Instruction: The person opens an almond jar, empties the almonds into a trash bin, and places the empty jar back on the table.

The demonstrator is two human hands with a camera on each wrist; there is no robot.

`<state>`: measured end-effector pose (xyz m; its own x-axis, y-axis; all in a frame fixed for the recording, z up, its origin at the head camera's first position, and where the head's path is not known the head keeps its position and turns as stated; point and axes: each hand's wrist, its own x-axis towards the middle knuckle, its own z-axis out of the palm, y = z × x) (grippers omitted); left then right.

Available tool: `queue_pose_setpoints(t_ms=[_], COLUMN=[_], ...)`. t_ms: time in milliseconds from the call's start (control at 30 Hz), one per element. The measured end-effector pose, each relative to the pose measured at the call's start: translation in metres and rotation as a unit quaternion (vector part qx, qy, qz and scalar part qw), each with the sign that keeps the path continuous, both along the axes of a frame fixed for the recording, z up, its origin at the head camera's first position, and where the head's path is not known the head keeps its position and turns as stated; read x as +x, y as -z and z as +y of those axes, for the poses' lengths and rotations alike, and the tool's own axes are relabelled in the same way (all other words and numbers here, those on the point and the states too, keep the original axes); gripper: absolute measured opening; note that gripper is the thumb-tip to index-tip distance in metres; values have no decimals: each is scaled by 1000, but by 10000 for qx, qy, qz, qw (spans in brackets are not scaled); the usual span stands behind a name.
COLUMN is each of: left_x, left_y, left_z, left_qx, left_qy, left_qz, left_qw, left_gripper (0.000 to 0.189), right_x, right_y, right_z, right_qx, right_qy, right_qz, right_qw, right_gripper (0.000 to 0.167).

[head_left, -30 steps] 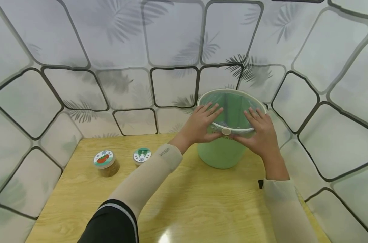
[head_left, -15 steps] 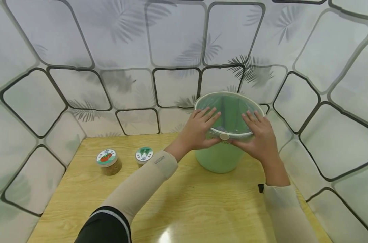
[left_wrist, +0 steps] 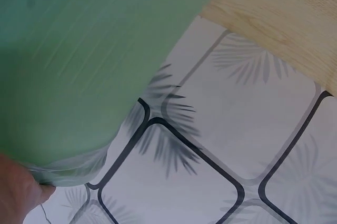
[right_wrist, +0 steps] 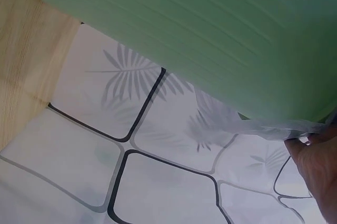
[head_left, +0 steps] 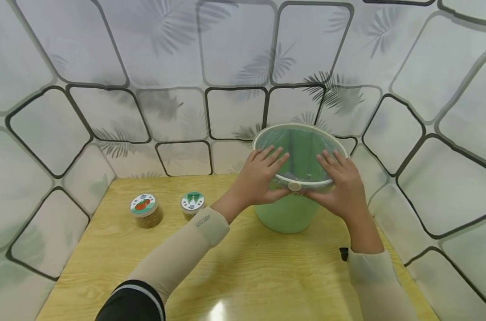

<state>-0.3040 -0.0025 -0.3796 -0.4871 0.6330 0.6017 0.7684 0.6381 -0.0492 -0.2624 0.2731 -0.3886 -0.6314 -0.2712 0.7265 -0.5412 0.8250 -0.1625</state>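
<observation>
A light green trash can (head_left: 284, 216) with a cream rim stands upright on the table in the head view, lined with a clear plastic bag (head_left: 303, 154) folded over its edge. My left hand (head_left: 256, 178) grips the near-left rim, fingers spread over the top and thumb on the outside. On the near-right rim, my right hand (head_left: 341, 183) holds it likewise. Both thumbs point towards a round tab (head_left: 294, 186) at the front. The wrist views show the can's ribbed side (left_wrist: 89, 61) and the loose liner edge (right_wrist: 268, 128) beside the hands.
Two lidded jars stand left of the can: one with a tomato label (head_left: 146, 211), another with a green leafy label (head_left: 192, 205). A small black object (head_left: 344, 254) lies by the right sleeve. Patterned walls (head_left: 234, 111) enclose the wooden table (head_left: 243, 276).
The trash can has come a little nearer and slightly left, both hands moving with it on the rim. The jars have shifted slightly in view as the head camera turned.
</observation>
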Motion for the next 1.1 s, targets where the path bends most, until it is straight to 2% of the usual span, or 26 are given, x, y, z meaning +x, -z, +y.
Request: queue_pose_setpoints(t_ms=[367, 633, 1100], left_x=[15, 29, 42], left_y=[2, 5, 7], left_z=[-7, -14, -18], left_qx=[100, 209, 380], left_qy=[-15, -78, -21], left_qz=[214, 155, 339], left_qw=[9997, 9996, 9987], left_gripper=[90, 93, 92], right_x=[14, 24, 40], right_y=[-1, -1, -4], right_z=[-6, -12, -19], right_qx=[27, 29, 58], right_qy=[-11, -74, -91], right_qz=[-62, -159, -290], right_qw=[10000, 9998, 9995], right_gripper=[113, 111, 113])
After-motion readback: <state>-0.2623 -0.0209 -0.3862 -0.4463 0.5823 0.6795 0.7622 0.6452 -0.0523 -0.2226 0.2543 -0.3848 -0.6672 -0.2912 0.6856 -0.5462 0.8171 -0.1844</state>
